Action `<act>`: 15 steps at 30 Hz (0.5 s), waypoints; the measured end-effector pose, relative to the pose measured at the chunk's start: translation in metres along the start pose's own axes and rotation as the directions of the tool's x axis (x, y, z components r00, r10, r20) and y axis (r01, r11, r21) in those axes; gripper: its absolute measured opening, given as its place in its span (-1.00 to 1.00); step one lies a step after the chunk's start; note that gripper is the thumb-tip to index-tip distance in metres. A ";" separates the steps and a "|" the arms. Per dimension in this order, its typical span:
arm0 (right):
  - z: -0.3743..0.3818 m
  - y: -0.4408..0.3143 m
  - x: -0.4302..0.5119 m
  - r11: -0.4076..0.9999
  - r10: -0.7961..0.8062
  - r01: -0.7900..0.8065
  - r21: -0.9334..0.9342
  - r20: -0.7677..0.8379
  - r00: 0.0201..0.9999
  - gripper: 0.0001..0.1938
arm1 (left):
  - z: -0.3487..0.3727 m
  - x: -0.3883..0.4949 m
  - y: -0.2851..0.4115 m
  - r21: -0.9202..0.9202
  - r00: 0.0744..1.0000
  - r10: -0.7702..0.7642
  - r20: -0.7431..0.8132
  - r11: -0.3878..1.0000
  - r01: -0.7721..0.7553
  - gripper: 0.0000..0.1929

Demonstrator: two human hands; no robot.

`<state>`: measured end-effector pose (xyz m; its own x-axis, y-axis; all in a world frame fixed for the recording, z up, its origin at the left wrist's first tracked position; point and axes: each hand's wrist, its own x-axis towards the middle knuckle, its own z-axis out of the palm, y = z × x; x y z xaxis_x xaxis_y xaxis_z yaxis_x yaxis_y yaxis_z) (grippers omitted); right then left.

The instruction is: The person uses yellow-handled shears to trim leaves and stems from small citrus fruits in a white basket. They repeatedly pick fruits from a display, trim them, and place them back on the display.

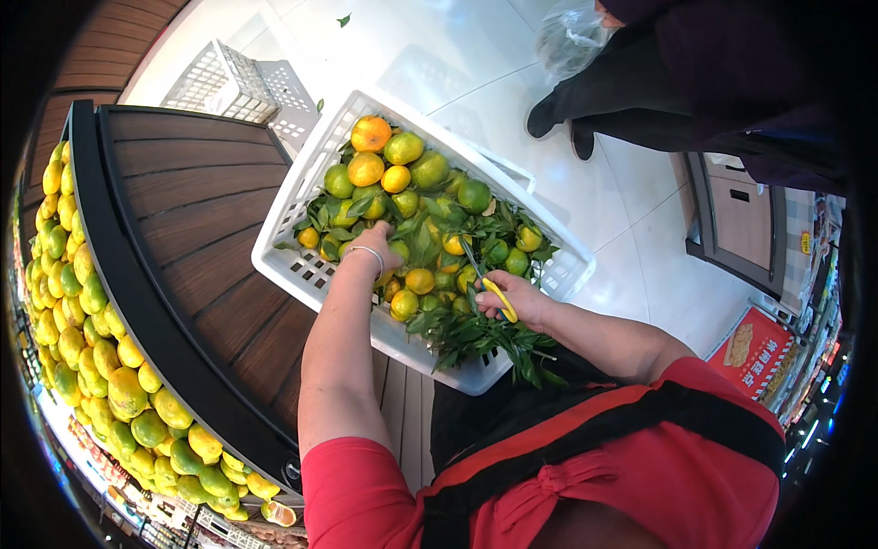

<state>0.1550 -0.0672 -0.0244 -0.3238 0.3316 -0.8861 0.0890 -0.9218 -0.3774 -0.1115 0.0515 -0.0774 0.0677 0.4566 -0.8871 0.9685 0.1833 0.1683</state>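
A white plastic crate stands before me, filled with green and orange citrus fruits and leafy stems. Inside its left part, my left hand reaches in among fruits and leaves, a bracelet on its wrist; its fingertips are partly hidden, so I cannot tell whether it grips a fruit. Over the right part, my right hand holds scissors with yellow handles. Their narrow blades point up and left, close to an orange-yellow fruit among leaves.
At left, many yellow-green fruits lie piled beyond the black rim of a wooden-slatted display stand. Another white crate stands behind it. At upper right, a person in dark clothes stands on the tiled floor, a plastic bag in hand.
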 end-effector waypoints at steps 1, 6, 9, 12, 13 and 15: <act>0.000 0.000 -0.001 1.000 -0.014 0.015 -0.002 0.010 1.000 -0.51 | -0.001 -0.003 0.003 0.058 0.998 0.018 0.064 0.998 -0.022 -0.31; -0.005 -0.004 -0.006 1.000 -0.012 0.012 0.002 0.007 1.000 -0.48 | 0.019 -0.024 0.008 0.078 0.973 0.061 0.221 0.994 -0.080 -0.13; -0.009 -0.002 -0.007 0.999 -0.018 0.020 -0.034 0.044 0.999 -0.45 | 0.031 -0.037 -0.002 -0.193 0.989 0.095 0.116 0.979 -0.072 -0.22; -0.009 0.002 -0.007 0.970 -0.100 0.133 -0.203 0.164 0.981 -0.40 | 0.045 -0.053 -0.007 -0.899 0.996 0.085 -0.025 0.434 -0.059 -0.35; -0.007 0.003 -0.007 0.937 -0.151 0.210 -0.280 0.219 0.964 -0.38 | 0.049 -0.060 -0.006 -0.998 0.999 0.030 -0.037 0.056 -0.039 -0.39; -0.002 0.002 -0.009 0.850 -0.207 0.312 -0.425 0.274 0.939 -0.37 | 0.060 -0.076 -0.003 -0.969 0.998 0.033 -0.059 -0.242 -0.049 -0.52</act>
<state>0.1603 -0.0721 -0.0175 -0.5808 0.4473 -0.6801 0.3753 -0.5942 -0.7114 -0.1048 -0.0356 -0.0366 0.0857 0.5127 -0.8543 -0.4701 0.7768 0.4191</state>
